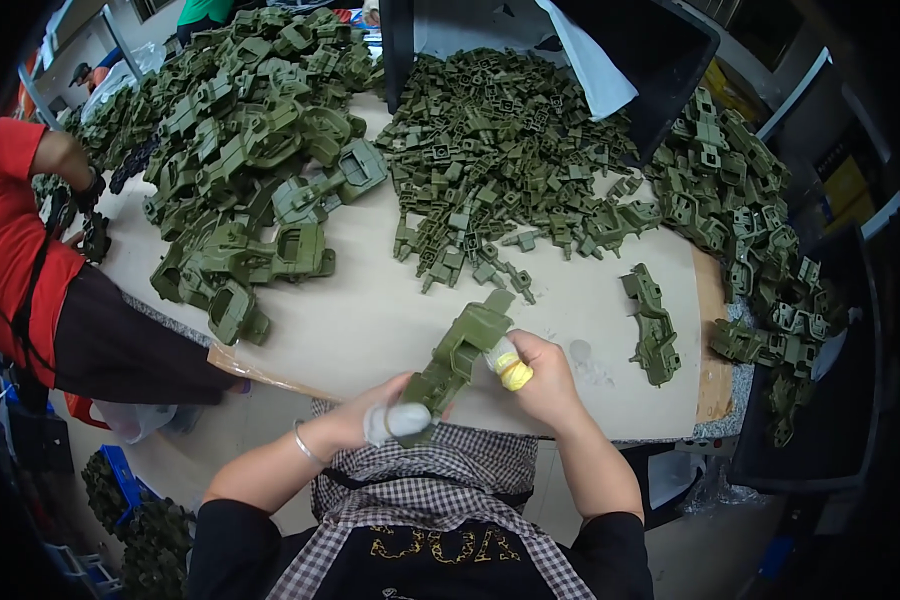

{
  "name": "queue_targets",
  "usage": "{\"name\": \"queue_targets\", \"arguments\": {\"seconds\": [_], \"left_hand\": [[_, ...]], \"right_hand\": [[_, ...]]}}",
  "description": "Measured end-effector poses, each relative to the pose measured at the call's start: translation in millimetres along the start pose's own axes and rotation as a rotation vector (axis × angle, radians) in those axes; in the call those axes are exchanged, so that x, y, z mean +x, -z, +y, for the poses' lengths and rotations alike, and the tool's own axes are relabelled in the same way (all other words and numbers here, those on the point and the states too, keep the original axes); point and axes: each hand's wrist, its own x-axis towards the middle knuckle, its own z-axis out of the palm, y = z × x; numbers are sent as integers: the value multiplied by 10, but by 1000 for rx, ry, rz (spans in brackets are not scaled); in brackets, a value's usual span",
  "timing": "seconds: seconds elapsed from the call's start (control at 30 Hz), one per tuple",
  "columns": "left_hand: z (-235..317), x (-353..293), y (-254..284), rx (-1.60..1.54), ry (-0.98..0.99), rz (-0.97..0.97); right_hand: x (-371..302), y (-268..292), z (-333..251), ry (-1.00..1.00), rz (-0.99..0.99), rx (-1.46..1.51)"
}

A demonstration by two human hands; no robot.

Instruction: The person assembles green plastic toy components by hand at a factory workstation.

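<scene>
Checked apron (420,500) | we saw left hand (365,418) curled round green part (457,350), lower end | right hand (545,385) gripped upper side | green pile (515,140) beyond

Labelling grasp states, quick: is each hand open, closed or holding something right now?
Left hand: closed, holding the lower end of a green part.
Right hand: curled closed at that part's right side; can't tell whether it grips it.
</scene>
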Motion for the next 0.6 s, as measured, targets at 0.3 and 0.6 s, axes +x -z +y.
{"name": "queue_targets", "arguments": {"seconds": [0.3,0.6], "left_hand": [[-13,-322,119,-558,200,322],[76,-269,-54,-447,64,403]], "right_hand": [[486,112,467,117,441,-723],[-430,-115,-172,-152,-143,699]]}}
